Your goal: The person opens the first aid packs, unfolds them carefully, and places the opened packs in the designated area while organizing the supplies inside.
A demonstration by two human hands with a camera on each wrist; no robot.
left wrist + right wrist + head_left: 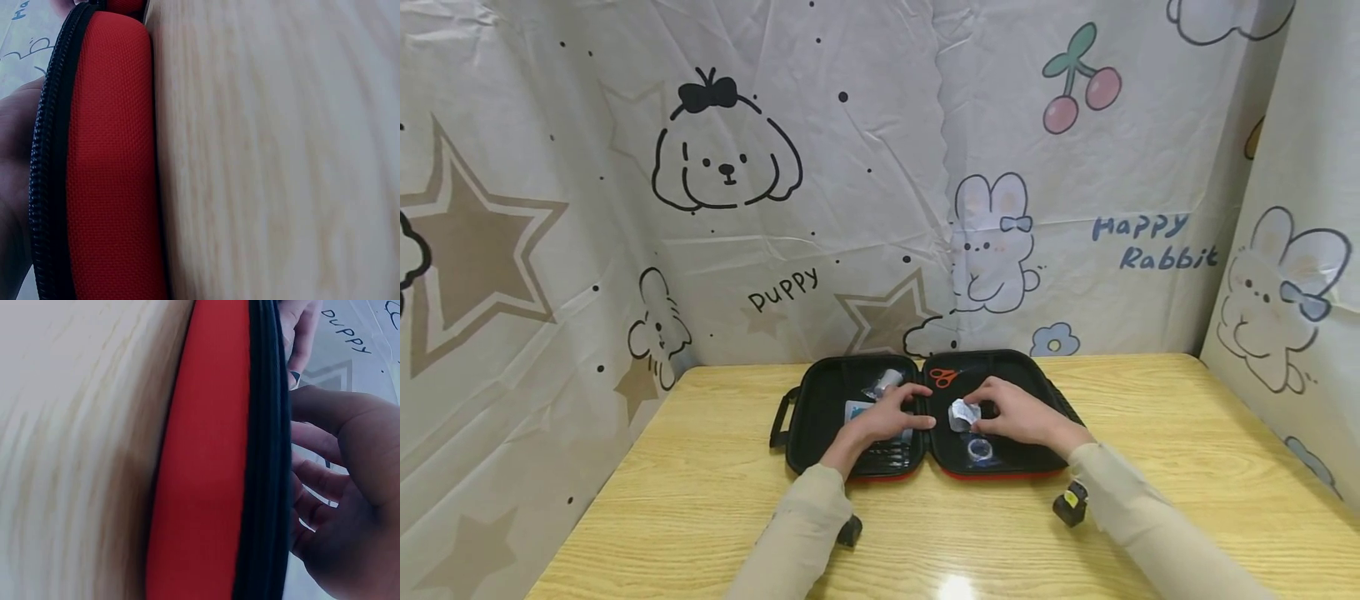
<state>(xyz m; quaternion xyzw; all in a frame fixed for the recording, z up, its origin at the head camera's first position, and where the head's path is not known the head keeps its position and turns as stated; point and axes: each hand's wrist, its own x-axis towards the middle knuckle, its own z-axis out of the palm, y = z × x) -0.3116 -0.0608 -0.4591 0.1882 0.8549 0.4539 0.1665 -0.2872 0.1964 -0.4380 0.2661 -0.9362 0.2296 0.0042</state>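
Observation:
A red zip case [820, 442] with a black lining lies opened out on the table. My right hand [1011, 412] pinches a crumpled white packet [964, 414] between thumb and fingers over the case's right half. My left hand [891, 414] is over the left half near the hinge, thumb and fingers spread apart with nothing seen between them. Under and around it are a white roll in clear plastic [887, 382] and a blue-and-white packet [854, 409]. In both wrist views the case's red side hides much of the hands.
Orange-handled scissors [943, 378] lie at the top of the right half. A ring-shaped roll in a clear bag [980, 451] sits nearer me. The carry handle [781, 418] sticks out leftward onto the wooden table [700, 475]. A printed cloth [865, 208] hangs behind.

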